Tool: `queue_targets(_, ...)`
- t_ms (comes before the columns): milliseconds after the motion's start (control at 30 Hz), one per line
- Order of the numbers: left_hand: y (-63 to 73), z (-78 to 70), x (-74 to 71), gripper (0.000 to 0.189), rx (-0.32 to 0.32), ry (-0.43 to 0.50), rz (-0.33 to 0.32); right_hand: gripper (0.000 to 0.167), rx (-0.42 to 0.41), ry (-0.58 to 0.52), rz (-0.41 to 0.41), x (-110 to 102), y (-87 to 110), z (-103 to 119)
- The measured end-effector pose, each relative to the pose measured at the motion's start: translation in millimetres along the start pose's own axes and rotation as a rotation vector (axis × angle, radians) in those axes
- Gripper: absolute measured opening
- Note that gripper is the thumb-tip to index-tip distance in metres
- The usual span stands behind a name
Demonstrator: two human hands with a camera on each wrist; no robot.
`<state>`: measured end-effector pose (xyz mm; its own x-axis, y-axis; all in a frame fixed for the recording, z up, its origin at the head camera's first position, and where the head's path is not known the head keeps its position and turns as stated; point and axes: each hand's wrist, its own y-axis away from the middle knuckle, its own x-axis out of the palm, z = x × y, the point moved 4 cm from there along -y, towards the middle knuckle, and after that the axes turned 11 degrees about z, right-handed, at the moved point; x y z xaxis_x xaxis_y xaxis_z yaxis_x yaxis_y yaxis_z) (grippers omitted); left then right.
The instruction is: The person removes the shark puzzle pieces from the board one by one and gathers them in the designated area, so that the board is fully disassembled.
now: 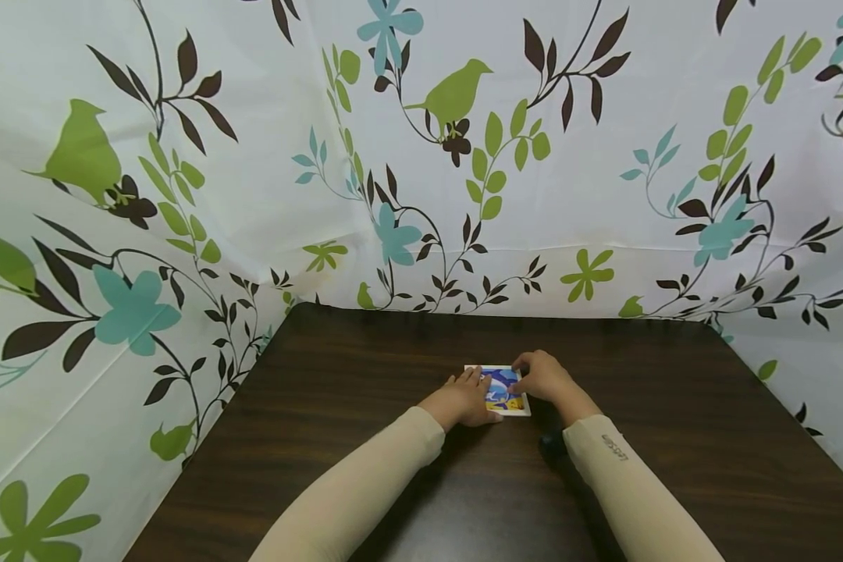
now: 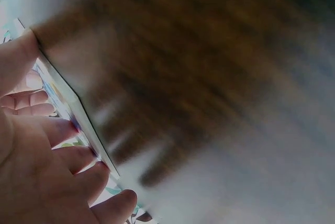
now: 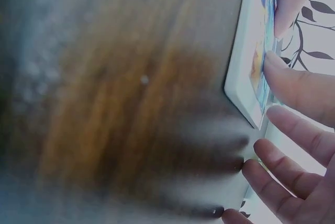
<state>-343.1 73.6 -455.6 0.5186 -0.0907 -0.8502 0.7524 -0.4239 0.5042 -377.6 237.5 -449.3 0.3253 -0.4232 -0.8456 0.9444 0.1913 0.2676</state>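
1. Beyond the board and off to both its sides, your white cloth backdrop [image 1: 253,117], printed with green birds, turquoise flowers and dark leaves, hangs upright.
2. Your dark brown wood-grain worktop [image 1: 365,351] spreads all round the small, flat, white-bordered board [image 1: 516,413], which lies flat on it, between your two hands.
3. Your cream fabric sleeves [image 1: 365,484] reach in from the near side of the board.
4. Your left hand [image 1: 464,400] rests along the left side of the board, fingers fairly straight on its face and thumb at the near edge: steadying, I judge, not clenched.
5. Your right hand [image 1: 544,380] is at the board's right side, loosely arched, thumb on the face and other fingers spread by the edge; I see no firm grip.
6. Inside the board's border, the blue, white and yellow picture [image 1: 499,388] looks filled in wherever it shows, so I judge most of it done. Your fingers cover parts along the left and upper right, so whether anything is left there cannot be told. With both hands on the board, the handling looks unfinished.
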Motion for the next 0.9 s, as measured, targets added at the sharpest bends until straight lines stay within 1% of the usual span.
queue_targets(100,0.4,-0.6,-0.4,0.084,-0.002,0.005,0.002,0.046,-0.017,0.019,0.008,-0.9,-0.2,-0.1)
queue_targets(300,2.2,-1.0,-0.4,0.084,-0.008,0.014,0.005,0.046,-0.042,0.090,0.017,-2.3,0.6,0.4)
queue_targets(567,1.2,0.4,-1.0,0.085,-0.012,0.025,0.000,0.048,-0.029,0.194,0.018,-7.2,-0.7,2.5)
queue_targets(700,0.2,0.8,0.0,0.084,-0.009,0.021,-0.003,0.048,-0.019,0.198,0.020,-7.1,-1.3,2.9)
queue_targets(900,0.0,-0.2,1.7,0.083,-0.015,-0.004,-0.003,0.049,-0.042,0.136,0.064,-3.6,-3.0,2.4)
